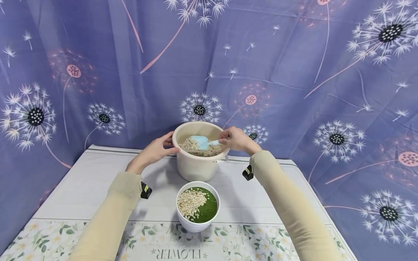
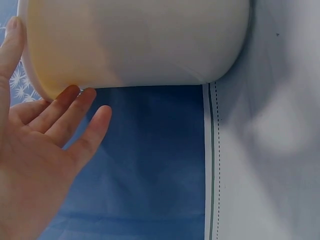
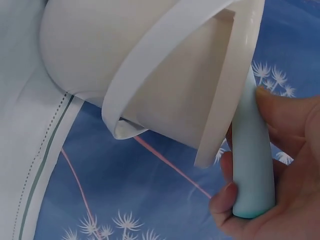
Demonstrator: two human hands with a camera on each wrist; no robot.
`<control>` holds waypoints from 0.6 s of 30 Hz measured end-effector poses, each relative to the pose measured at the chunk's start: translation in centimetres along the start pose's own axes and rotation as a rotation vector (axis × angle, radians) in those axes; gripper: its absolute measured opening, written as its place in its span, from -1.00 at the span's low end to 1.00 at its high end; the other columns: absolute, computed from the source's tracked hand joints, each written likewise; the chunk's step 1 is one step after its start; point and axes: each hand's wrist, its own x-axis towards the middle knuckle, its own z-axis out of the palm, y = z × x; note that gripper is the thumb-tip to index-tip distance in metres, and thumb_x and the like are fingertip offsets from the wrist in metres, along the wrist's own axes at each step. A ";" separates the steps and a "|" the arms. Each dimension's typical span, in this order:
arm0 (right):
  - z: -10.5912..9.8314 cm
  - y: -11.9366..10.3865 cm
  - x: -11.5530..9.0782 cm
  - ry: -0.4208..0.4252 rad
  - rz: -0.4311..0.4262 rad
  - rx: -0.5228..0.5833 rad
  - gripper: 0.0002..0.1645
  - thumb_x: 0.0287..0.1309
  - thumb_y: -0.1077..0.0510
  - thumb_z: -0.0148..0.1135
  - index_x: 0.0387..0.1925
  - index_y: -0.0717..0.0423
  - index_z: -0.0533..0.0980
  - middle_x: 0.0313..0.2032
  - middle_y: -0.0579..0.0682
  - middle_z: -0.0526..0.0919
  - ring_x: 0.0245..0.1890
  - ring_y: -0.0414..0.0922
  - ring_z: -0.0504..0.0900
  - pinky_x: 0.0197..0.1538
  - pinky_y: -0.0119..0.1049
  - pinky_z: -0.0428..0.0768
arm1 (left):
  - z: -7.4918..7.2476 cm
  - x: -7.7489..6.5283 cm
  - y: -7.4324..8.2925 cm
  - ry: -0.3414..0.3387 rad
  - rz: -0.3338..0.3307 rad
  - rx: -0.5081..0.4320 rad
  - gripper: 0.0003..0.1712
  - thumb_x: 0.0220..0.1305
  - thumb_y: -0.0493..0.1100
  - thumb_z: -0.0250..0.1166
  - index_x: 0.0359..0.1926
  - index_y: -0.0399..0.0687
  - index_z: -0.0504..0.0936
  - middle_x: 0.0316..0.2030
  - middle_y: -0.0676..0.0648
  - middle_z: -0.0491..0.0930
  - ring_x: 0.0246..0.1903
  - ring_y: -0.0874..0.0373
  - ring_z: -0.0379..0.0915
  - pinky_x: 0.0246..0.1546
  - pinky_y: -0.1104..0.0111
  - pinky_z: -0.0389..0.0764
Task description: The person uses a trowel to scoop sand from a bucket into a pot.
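Note:
A cream bucket (image 1: 196, 166) with grain flakes (image 1: 187, 144) inside stands at the back of the table. My left hand (image 1: 156, 150) rests against its left side, thumb near the rim and fingers fairly straight along the wall; the left wrist view shows this hand (image 2: 45, 145) spread beside the bucket (image 2: 140, 42). With my right hand (image 1: 240, 139) I grip the handle of a light blue scoop (image 1: 200, 141), its blade down among the flakes. In the right wrist view, fingers and thumb curl round the pale handle (image 3: 252, 160) just past the rim.
In front of the bucket stands a white bowl (image 1: 195, 227) holding green powder (image 1: 209, 210) partly covered with flakes (image 1: 191, 203). The bucket's white carrying handle (image 3: 145, 65) hangs on its right side. A dandelion-print curtain (image 1: 150, 90) hangs close behind the table (image 1: 98, 163).

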 end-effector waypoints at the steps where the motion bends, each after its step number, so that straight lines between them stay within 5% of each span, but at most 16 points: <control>1: 0.0 0.2 -0.1 0.009 0.003 0.012 -0.76 0.29 0.15 0.26 -0.08 0.17 0.67 -0.23 0.09 0.70 -0.27 -0.07 0.61 -0.11 -0.16 0.58 | 0.0 0.0 0.0 0.000 0.002 -0.003 0.04 0.23 0.06 0.39 0.52 -0.21 0.01 0.16 -0.28 0.49 0.19 -0.16 0.40 0.15 -0.01 0.44; 18: -0.6 1.0 -2.3 0.205 0.073 0.071 -0.78 0.32 0.12 0.23 -0.13 0.13 0.69 -0.26 0.01 0.72 -0.27 -0.02 0.59 -0.11 -0.11 0.54 | -0.1 -0.5 0.3 0.020 -0.022 -0.009 0.06 0.20 0.13 0.40 0.51 -0.20 0.04 0.21 -0.27 0.44 0.22 -0.16 0.37 0.19 -0.03 0.41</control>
